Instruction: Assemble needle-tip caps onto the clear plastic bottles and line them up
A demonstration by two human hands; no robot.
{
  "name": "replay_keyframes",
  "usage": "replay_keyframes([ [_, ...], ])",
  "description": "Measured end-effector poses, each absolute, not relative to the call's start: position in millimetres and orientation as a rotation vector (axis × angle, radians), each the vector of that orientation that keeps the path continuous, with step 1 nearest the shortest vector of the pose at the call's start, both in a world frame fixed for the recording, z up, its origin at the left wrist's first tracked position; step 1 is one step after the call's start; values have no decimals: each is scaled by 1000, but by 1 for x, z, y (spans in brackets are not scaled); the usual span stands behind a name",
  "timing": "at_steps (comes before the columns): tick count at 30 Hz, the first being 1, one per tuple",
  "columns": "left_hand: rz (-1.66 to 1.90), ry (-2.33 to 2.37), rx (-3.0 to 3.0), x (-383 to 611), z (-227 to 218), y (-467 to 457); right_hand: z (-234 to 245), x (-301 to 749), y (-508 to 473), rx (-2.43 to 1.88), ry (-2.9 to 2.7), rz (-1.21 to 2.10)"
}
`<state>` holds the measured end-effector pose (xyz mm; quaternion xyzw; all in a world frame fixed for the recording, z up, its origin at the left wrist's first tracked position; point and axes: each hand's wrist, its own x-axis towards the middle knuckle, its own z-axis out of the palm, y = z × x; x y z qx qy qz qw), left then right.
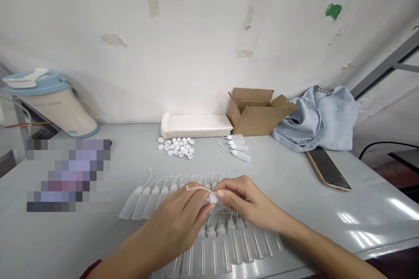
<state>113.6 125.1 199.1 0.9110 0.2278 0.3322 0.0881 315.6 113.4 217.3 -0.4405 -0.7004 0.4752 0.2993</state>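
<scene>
Gripping a white bottle top [213,199] with my left hand [183,216] and right hand [250,200], fingers closed, I see it on camera over rows of clear plastic bottles [224,250]; loose white caps [176,146] lie beyond.

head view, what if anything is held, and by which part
Left grip and right grip hold a strapped white cap around its sides; whatever it joins is hidden.
</scene>
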Motion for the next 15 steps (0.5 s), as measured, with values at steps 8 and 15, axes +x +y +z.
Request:
replay_keyframes([
  [8,797,813,2410,113,207,126,219,312,109,-1166,-1857,1266],
  [15,528,919,2021,115,220,125,215,313,104,-1022,-2127,749],
])
